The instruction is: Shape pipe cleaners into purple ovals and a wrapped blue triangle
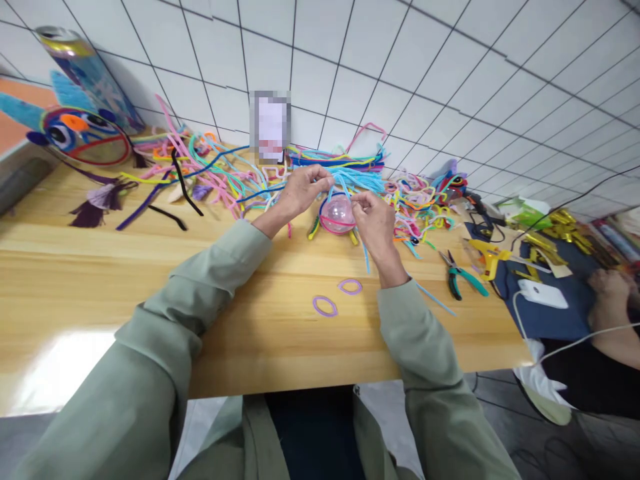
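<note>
A clear plastic ball (338, 211) sits between my hands, ringed with a pink pipe cleaner and a dark blue one. Yellow and dark pipe cleaner pieces poke out beneath it. My left hand (304, 189) is pinched at the ball's upper left, on a light blue pipe cleaner (342, 181) bent above the ball. On the ball's right side, my right hand (375, 219) pinches the same light blue pipe cleaner; its fingers partly cover the ball. Closer to me, two purple pipe cleaner loops (325, 306), pointed at the ends, lie flat on the wooden table (280, 347).
Loose pipe cleaners (215, 167) heap along the tiled wall, with a phone (271, 127) upright among them. Left are a decorated face ornament (85, 137) and a can (90, 77). Right lie pliers (463, 277), a yellow glue gun (490, 257), cables and another person's arm (613, 307).
</note>
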Demonstrator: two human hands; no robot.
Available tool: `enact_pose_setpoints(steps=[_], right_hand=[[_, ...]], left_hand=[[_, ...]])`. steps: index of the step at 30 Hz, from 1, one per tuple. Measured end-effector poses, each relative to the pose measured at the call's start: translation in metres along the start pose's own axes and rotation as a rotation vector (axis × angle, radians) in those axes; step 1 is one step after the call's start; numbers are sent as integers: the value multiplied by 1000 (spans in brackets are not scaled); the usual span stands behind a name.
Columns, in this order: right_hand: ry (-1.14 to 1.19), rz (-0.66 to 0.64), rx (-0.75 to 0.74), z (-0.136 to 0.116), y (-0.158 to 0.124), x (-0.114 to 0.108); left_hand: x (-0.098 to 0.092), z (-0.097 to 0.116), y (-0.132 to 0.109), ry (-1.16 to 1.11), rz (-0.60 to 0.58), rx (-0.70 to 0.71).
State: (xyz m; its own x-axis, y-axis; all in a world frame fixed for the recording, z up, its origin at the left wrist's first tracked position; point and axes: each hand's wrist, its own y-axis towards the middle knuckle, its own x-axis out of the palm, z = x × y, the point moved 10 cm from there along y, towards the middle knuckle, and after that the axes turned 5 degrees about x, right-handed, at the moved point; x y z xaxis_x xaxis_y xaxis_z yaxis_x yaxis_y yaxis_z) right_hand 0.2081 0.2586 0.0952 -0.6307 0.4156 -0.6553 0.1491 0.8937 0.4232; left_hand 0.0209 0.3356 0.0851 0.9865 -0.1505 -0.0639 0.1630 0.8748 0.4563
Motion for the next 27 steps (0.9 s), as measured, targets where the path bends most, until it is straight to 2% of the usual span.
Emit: enact_pose_setpoints(steps=[13,20,27], right_hand=[[-73,-21,-95,-10,0,1],[-58,-54,-97,-13,0,3],[-153,-64,-81,-14,-1,8]], left_hand=[[3,-9,-5,28,-49,-81],[2,-9,-5,-16,-36,-60],[2,-11,-5,-36,-38,-2]])
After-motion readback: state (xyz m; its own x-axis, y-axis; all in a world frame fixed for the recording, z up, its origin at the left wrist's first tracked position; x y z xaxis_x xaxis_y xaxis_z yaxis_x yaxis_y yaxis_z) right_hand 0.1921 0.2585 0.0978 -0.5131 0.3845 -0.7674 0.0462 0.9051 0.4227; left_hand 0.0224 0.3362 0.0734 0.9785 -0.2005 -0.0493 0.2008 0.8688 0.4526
